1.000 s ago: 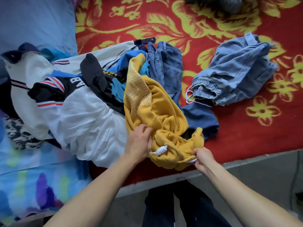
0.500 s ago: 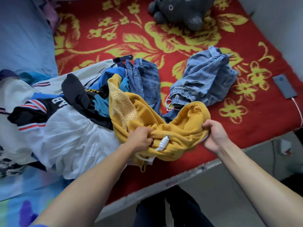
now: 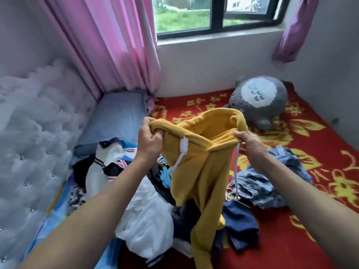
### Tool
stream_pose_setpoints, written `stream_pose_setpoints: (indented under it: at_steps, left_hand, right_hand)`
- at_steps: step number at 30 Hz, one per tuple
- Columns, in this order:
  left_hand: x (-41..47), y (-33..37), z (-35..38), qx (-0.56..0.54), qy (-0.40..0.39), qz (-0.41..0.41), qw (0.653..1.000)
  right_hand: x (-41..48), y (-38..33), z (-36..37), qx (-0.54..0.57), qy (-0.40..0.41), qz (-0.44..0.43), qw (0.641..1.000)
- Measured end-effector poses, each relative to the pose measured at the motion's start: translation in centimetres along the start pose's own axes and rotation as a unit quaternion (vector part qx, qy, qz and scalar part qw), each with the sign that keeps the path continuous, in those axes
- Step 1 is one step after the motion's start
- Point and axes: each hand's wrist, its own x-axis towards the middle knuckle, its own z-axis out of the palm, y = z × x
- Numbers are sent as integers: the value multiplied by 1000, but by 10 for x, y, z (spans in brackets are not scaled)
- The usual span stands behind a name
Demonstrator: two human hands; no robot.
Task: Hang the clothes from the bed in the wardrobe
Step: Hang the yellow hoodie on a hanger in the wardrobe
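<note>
A mustard-yellow hoodie (image 3: 202,171) with white drawstrings hangs in the air above the bed. My left hand (image 3: 149,140) grips the left side of its hood opening, fingers curled into the cloth. My right hand (image 3: 250,142) pinches the right side of the opening, where one drawstring dangles down. The hoodie's body trails down onto a pile of clothes (image 3: 147,206): a white garment, a striped white and black jacket, dark blue pieces. Light blue denim trousers (image 3: 268,183) lie crumpled to the right on the red flowered bedspread (image 3: 320,171). No wardrobe is in view.
A grey plush toy (image 3: 258,100) sits at the far side of the bed by the wall. A blue pillow (image 3: 116,117) and a tufted white headboard (image 3: 35,144) are on the left. Pink curtains (image 3: 116,43) hang beside a window (image 3: 217,12).
Both hands have lifted the yellow hoodie off the pile and spread its hood opening. My view has tilted up from the bed to the window and walls.
</note>
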Motion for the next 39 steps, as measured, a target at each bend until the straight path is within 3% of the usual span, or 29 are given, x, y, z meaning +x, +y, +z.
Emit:
stream_pose_setpoints:
  at_steps: [4,9,12,15,18,22,26,29,33,36,39]
  left_hand:
    - [-30,49,-31,67,106,79,989]
    - [-94,95,-58,210,222,165,938]
    - [-137,108,-87,284,278,154,905]
    - [-192,120,-130,328,353,93,871]
    - [-253,133,-168,296,448,-1,844]
    - [-318,146,-194,141,560,-216,788]
    - [-373,146,-214,8,532,-281,799]
    - [-430,163,-213,168,471,-297,814]
    - [-528,202,-208,379,423,-284,772]
    - [-607,217,-220,477,367,-265,753]
    - [-678,237,-224,565,294,-269,723]
  right_hand:
    - [-7,-46,17,-20,-70,-79,994]
    - [-36,-85,31,-161,-102,-203,961]
    - [-66,-111,41,-204,-250,-201,925]
    - [-103,-129,59,-256,-424,-182,849]
    - [-152,-137,89,-291,-433,-299,799]
    - [-232,-146,123,-198,-460,-408,764]
    - [-309,-150,137,-156,-513,-431,726]
    - [-355,-141,143,-156,-520,-442,714]
    - [-403,-108,143,-245,-501,-436,706]
    - [-442,-68,138,-303,-500,-437,683]
    - [-488,-34,133,-313,-505,-425,683]
